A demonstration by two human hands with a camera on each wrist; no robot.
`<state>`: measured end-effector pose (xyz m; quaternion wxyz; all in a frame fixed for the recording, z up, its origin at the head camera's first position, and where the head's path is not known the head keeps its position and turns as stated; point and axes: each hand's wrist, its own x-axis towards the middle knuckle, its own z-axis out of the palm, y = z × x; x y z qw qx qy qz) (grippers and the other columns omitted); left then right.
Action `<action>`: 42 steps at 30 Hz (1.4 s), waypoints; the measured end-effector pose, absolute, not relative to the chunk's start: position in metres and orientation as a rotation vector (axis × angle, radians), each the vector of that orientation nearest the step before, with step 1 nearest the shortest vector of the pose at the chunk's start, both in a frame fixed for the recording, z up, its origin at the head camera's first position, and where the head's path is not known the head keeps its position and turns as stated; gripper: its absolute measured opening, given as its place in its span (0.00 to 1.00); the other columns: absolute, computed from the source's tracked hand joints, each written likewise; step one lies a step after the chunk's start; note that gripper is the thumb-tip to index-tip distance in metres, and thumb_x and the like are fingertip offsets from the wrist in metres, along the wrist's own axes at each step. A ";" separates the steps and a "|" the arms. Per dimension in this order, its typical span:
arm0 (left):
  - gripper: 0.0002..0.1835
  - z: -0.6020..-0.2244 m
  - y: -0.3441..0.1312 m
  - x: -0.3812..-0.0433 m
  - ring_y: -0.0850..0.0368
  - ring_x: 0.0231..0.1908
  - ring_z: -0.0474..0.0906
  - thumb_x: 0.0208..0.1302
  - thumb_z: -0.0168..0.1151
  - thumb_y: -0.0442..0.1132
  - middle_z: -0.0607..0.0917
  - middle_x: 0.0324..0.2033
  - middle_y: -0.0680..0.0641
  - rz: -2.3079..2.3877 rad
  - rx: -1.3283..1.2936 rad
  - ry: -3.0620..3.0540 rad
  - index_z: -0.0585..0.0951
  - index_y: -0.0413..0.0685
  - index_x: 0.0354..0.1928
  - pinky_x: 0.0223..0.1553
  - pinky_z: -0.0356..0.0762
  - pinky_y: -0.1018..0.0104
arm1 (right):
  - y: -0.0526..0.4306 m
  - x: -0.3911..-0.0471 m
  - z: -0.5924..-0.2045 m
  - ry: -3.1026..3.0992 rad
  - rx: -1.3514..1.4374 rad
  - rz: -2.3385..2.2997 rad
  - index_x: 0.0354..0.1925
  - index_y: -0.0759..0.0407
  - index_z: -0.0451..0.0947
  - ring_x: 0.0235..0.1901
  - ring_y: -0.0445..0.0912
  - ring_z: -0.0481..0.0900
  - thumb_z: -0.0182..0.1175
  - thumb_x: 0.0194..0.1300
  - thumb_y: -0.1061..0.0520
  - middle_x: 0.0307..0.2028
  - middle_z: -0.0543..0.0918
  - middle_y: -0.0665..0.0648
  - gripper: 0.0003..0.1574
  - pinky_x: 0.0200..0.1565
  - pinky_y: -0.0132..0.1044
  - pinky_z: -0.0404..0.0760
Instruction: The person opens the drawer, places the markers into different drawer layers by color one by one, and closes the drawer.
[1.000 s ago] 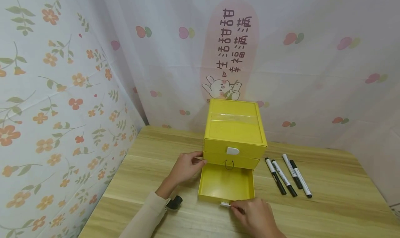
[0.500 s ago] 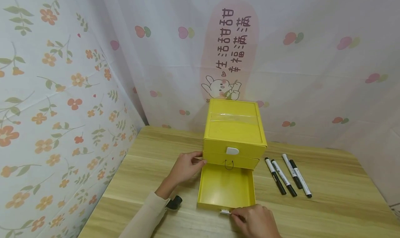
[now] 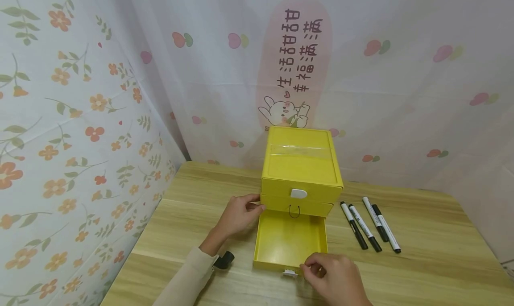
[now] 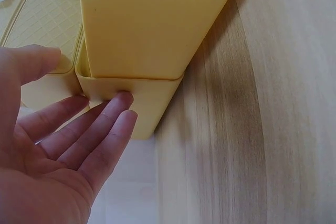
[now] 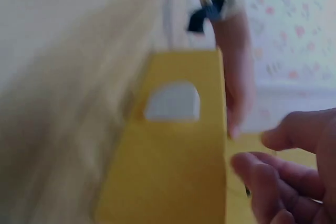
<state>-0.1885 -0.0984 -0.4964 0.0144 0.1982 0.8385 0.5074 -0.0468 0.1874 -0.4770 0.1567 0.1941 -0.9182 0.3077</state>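
Table: pale wood-grain top (image 3: 433,234), streaks running crosswise, a rounded far corner at 3 o'clock – the hours here are counted round the drawer unit as the head view shows it.
Yellow drawer unit (image 3: 321,165): stands on the table near the back cloth, a clear strip (image 3: 301,151) across its top; the top drawer, with a white tab (image 3: 299,193), and the middle drawer (image 3: 277,204), with a thin dark loop (image 3: 294,212), are both pushed in.
Lower drawer (image 3: 287,243): pulled out toward 6 o'clock, its yellow floor showing, a white handle (image 3: 290,273) on its front.
Left hand (image 3: 240,214): at 8 o'clock, fingers extended, their tips touching the side of the case, thumb resting on the middle drawer's front.
Right hand (image 3: 335,274): at 5 o'clock, fingers loosely bent round nothing, just beside the lower drawer's front and clear of the white handle; its wrist view is blurred.
Sleeve: cream (image 3: 186,274), at 7 o'clock, with a black device (image 3: 224,260) at the wrist.
Markers: four, white and black (image 3: 364,228), lying slantwise on the wood at 4 o'clock.
Back cloth: white (image 3: 401,109), dotted with pink, red and green motifs; at 12 o'clock a pink patch with dark characters and a rabbit (image 3: 277,114).
Side cloth: at 9 o'clock – white (image 3: 84,163), printed with orange flowers and green leaves.
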 end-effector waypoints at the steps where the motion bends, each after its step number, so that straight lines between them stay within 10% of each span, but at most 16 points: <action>1: 0.25 -0.496 -0.098 -0.188 0.49 0.49 0.93 0.80 0.68 0.45 0.89 0.60 0.37 1.581 0.616 2.611 0.83 0.33 0.68 0.48 0.91 0.59 | 0.190 -0.050 -0.475 -2.594 0.526 0.864 0.27 0.40 0.87 0.21 0.22 0.72 0.82 0.57 0.61 0.22 0.81 0.29 0.16 0.23 0.22 0.75; 18: 0.26 -0.496 -0.098 -0.188 0.49 0.49 0.93 0.79 0.68 0.45 0.88 0.61 0.36 1.587 0.596 2.607 0.83 0.32 0.68 0.48 0.91 0.59 | 0.277 -0.116 -0.494 -2.482 0.093 0.712 0.43 0.63 0.90 0.37 0.58 0.82 0.80 0.57 0.58 0.39 0.86 0.60 0.16 0.33 0.47 0.76; 42: 0.24 -0.495 -0.098 -0.188 0.49 0.49 0.93 0.80 0.68 0.44 0.89 0.61 0.38 1.564 0.597 2.621 0.84 0.34 0.68 0.48 0.91 0.60 | 0.304 -0.143 -0.521 -2.838 -0.146 0.601 0.52 0.66 0.90 0.34 0.55 0.84 0.77 0.62 0.53 0.41 0.86 0.61 0.24 0.25 0.48 0.79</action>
